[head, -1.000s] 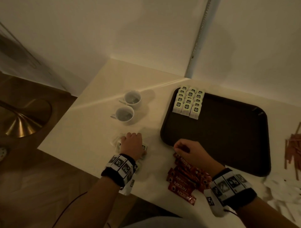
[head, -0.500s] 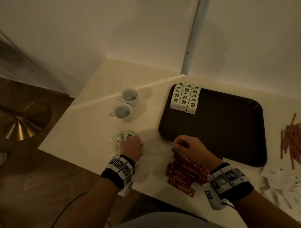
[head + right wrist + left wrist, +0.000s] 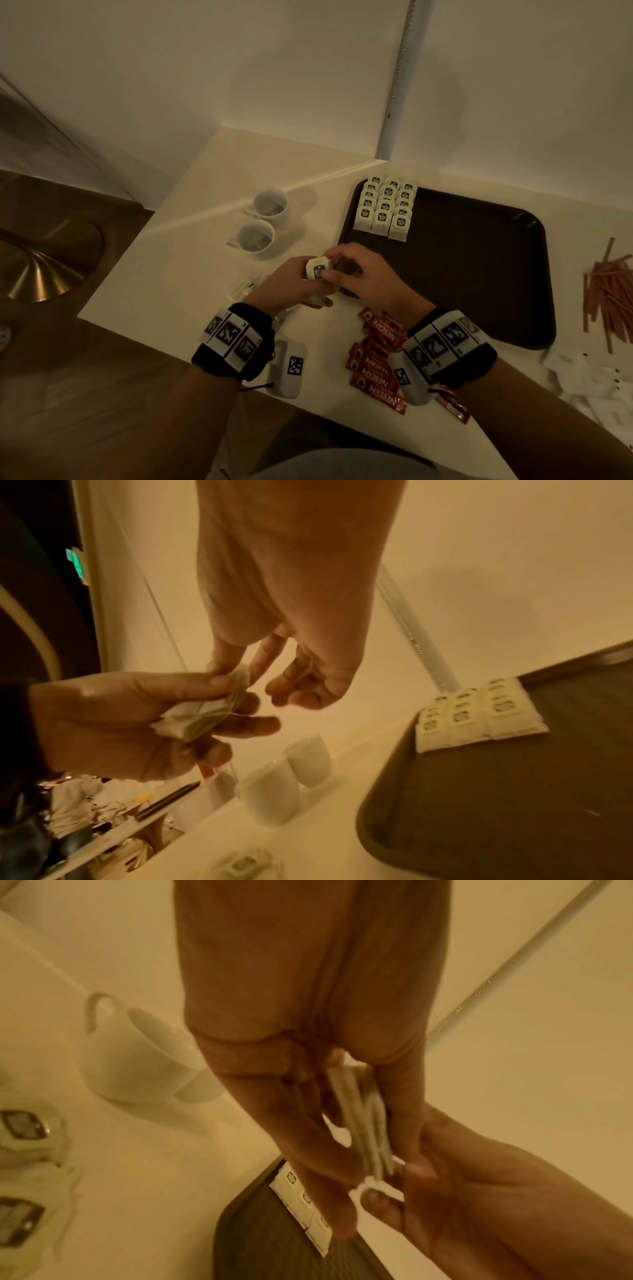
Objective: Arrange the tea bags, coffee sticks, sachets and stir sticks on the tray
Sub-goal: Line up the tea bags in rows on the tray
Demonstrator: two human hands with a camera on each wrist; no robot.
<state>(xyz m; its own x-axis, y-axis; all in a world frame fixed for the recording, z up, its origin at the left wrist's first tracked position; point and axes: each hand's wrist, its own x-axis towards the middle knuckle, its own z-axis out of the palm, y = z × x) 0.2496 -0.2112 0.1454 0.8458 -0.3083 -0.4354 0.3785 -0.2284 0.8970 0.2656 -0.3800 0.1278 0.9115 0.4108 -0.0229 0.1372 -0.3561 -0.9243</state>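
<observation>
My left hand point(image 3: 308, 278) grips a small stack of tea bags point(image 3: 318, 269) above the table, just left of the dark tray point(image 3: 479, 291). My right hand point(image 3: 337, 274) meets it, thumb and fingers pinching the stack's end. The left wrist view shows the stack point(image 3: 368, 1123) edge-on between both hands; the right wrist view shows the same stack point(image 3: 205, 715). Rows of tea bags point(image 3: 385, 209) lie in the tray's far left corner. Loose tea bags point(image 3: 246, 291) lie left of my left hand. Red coffee sticks point(image 3: 373, 359) lie by my right wrist. Right of the tray are stir sticks point(image 3: 609, 298) and white sachets point(image 3: 589, 377).
Two white cups point(image 3: 270, 204) point(image 3: 255, 236) stand left of the tray, close to my hands. The table sits in a wall corner. Its near edge runs just under my wrists, with the floor and a brass lamp base point(image 3: 44, 270) to the left.
My left hand has lifted a stack of tea bags off the loose pile and moved right. My right hand has left the coffee sticks and come up-left to meet the stack.
</observation>
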